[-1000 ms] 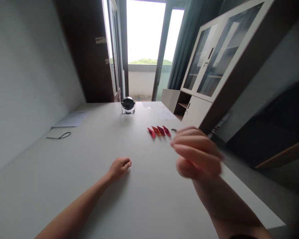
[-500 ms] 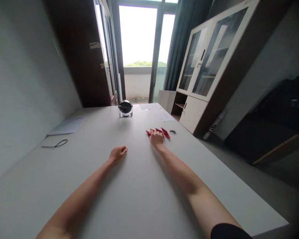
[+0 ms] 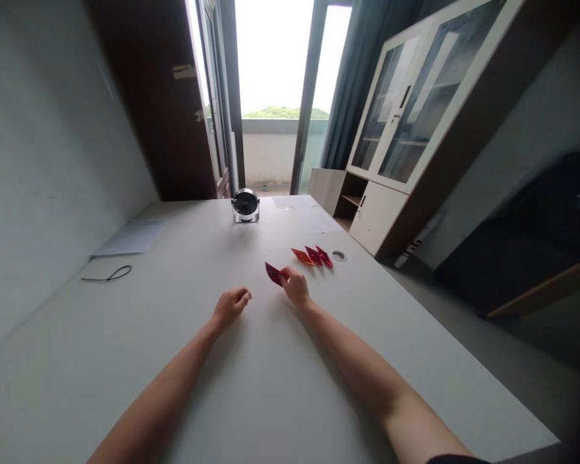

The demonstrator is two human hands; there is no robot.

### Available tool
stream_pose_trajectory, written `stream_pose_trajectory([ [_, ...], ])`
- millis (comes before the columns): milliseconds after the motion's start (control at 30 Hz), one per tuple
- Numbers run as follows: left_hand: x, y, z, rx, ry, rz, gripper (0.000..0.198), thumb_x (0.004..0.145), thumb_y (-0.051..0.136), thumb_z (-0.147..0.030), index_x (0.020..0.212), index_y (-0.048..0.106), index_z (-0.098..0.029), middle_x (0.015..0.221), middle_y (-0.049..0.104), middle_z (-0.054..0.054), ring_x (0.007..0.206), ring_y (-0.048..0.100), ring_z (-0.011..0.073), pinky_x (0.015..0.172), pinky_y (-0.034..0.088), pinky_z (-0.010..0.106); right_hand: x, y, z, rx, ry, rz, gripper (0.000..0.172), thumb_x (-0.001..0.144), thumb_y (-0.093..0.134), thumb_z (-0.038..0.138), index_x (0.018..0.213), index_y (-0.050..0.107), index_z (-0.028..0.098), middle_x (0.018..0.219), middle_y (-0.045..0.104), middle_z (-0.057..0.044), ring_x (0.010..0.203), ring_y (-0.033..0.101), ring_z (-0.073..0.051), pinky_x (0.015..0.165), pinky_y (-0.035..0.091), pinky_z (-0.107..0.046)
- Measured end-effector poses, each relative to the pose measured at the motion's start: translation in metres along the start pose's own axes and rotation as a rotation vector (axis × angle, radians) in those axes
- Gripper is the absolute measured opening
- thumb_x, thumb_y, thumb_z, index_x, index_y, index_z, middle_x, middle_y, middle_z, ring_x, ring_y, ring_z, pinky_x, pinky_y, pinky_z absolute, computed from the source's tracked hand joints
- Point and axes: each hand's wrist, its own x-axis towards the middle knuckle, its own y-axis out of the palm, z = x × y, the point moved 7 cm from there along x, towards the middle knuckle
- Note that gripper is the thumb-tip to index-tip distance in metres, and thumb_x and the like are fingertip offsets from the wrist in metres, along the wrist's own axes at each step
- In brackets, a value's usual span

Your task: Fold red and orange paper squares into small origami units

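Observation:
My right hand (image 3: 296, 287) pinches a dark red folded paper piece (image 3: 272, 273) by its right end, over the middle of the white table (image 3: 251, 386). Just beyond it, several similar pieces stand in a slanted row: an orange-red folded piece (image 3: 301, 257) at the left and dark red folded pieces (image 3: 318, 256) beside it. My left hand (image 3: 231, 307) rests on the tabletop to the left, fingers curled into a loose fist with nothing visible in it. A small gap separates it from the held piece.
A white ring (image 3: 339, 256) lies right of the row. Toward the far edge stands a round black-and-silver device (image 3: 246, 205) on a bracket. Paper sheets (image 3: 131, 238) and a black looped cord (image 3: 107, 275) lie at the left. A glass-door cabinet (image 3: 386, 187) stands beyond the right edge.
My right hand has moved left and nearer from the row, bringing one dark red folded paper piece out with it. My left hand stays nearly in place. The view has shifted slightly.

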Motion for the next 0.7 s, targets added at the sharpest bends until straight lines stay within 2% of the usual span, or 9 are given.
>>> stream_pose_trajectory([
  [200, -0.004, 0.000, -0.006, -0.051, 0.007, -0.043, 0.029, 0.090, 0.048, -0.040, 0.084, 0.068, -0.020, 0.069, 0.063, 0.000, 0.063, 0.053, 0.0143, 0.062, 0.038, 0.024, -0.006, 0.001, 0.031, 0.146, -0.125, 0.070, 0.013, 0.088, 0.054, 0.025, 0.085, 0.065, 0.020, 0.077, 0.067, -0.001, 0.068, 0.056, -0.014, 0.069, 0.041, -0.025],
  [267, -0.003, -0.004, -0.006, -0.127, -0.008, -0.095, 0.031, 0.090, 0.051, -0.045, 0.090, 0.068, -0.020, 0.076, 0.065, 0.002, 0.067, 0.056, 0.0149, 0.065, 0.040, 0.025, -0.010, 0.003, 0.045, 0.166, -0.157, 0.090, 0.012, 0.088, 0.054, 0.024, 0.084, 0.065, 0.019, 0.076, 0.067, -0.001, 0.070, 0.056, -0.014, 0.069, 0.042, -0.025],
  [333, 0.000, -0.004, -0.004, -0.233, -0.039, -0.116, 0.035, 0.088, 0.055, -0.049, 0.103, 0.067, -0.020, 0.087, 0.068, 0.004, 0.071, 0.059, 0.0158, 0.067, 0.043, 0.025, -0.015, 0.006, 0.057, 0.181, -0.167, 0.113, 0.011, 0.088, 0.055, 0.025, 0.084, 0.065, 0.020, 0.076, 0.067, -0.001, 0.070, 0.056, -0.014, 0.069, 0.042, -0.025],
  [400, 0.002, -0.003, -0.003, -0.322, -0.065, -0.127, 0.039, 0.086, 0.058, -0.050, 0.107, 0.065, -0.019, 0.092, 0.069, 0.006, 0.073, 0.062, 0.0167, 0.068, 0.045, 0.026, -0.020, 0.012, 0.067, 0.208, -0.177, 0.166, 0.012, 0.087, 0.056, 0.025, 0.084, 0.066, 0.020, 0.076, 0.067, -0.001, 0.068, 0.056, -0.014, 0.068, 0.042, -0.025],
  [500, 0.004, 0.000, 0.000, -0.475, -0.087, -0.116, 0.040, 0.084, 0.059, -0.052, 0.102, 0.065, -0.017, 0.091, 0.069, 0.007, 0.073, 0.062, 0.0170, 0.069, 0.046, 0.027, -0.026, 0.019, 0.075, 0.287, -0.156, 0.233, 0.014, 0.088, 0.055, 0.029, 0.084, 0.066, 0.020, 0.072, 0.067, 0.001, 0.064, 0.055, -0.013, 0.063, 0.042, -0.023],
  [600, 0.004, 0.005, 0.001, -0.632, -0.108, -0.074, 0.042, 0.085, 0.057, -0.052, 0.103, 0.065, -0.015, 0.093, 0.070, 0.008, 0.076, 0.063, 0.0175, 0.070, 0.046, 0.027, -0.028, 0.022, 0.075, 0.380, -0.095, 0.242, 0.018, 0.088, 0.054, 0.033, 0.084, 0.065, 0.020, 0.068, 0.064, 0.002, 0.060, 0.054, -0.012, 0.058, 0.041, -0.022],
  [700, 0.003, 0.006, 0.003, -0.728, -0.141, -0.113, 0.041, 0.085, 0.058, -0.049, 0.108, 0.063, -0.015, 0.097, 0.070, 0.009, 0.083, 0.065, 0.0190, 0.070, 0.047, 0.027, -0.031, 0.025, 0.078, 0.423, -0.079, 0.280, 0.016, 0.089, 0.054, 0.034, 0.088, 0.064, 0.021, 0.065, 0.063, 0.004, 0.056, 0.053, -0.012, 0.054, 0.039, -0.021],
])
